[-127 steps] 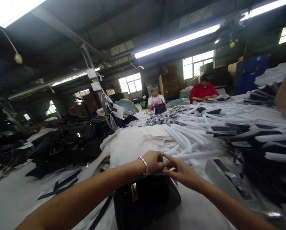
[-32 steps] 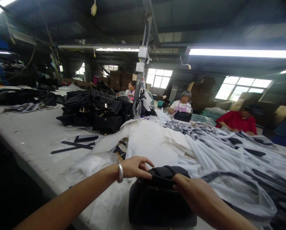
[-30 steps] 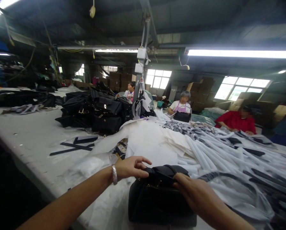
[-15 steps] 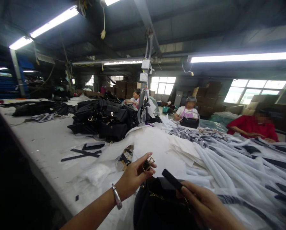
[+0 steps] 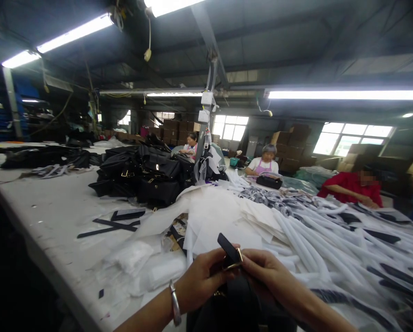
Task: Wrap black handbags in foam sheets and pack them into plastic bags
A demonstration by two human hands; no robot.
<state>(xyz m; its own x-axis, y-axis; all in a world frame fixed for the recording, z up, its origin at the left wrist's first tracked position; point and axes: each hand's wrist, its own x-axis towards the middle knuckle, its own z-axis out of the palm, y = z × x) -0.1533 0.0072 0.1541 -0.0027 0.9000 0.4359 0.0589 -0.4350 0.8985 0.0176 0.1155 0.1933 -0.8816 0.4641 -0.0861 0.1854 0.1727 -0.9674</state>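
Observation:
A black handbag (image 5: pixel 234 309) stands at the bottom middle of the view, right in front of me. Over it my left hand (image 5: pixel 199 281), with a silver bangle on the wrist, and my right hand (image 5: pixel 268 279) meet, both closed. Between their fingertips is a black strap (image 5: pixel 227 246) that passes through a gold buckle (image 5: pixel 234 263). The strap's free end sticks up and to the left above my fingers.
A long white table (image 5: pixel 47 203) carries a pile of black handbags (image 5: pixel 140 173), loose black strips (image 5: pixel 118 221), white sheets (image 5: pixel 216 212) and many white wrapped straps (image 5: pixel 317 230). Three people sit at work at the far side. A pole (image 5: pixel 204 133) rises mid-table.
Earlier both hands gripped the bag's top. Half a second ago the left held the buckle and the right the strap, apart. Now the hands have come together with the strap through the buckle.

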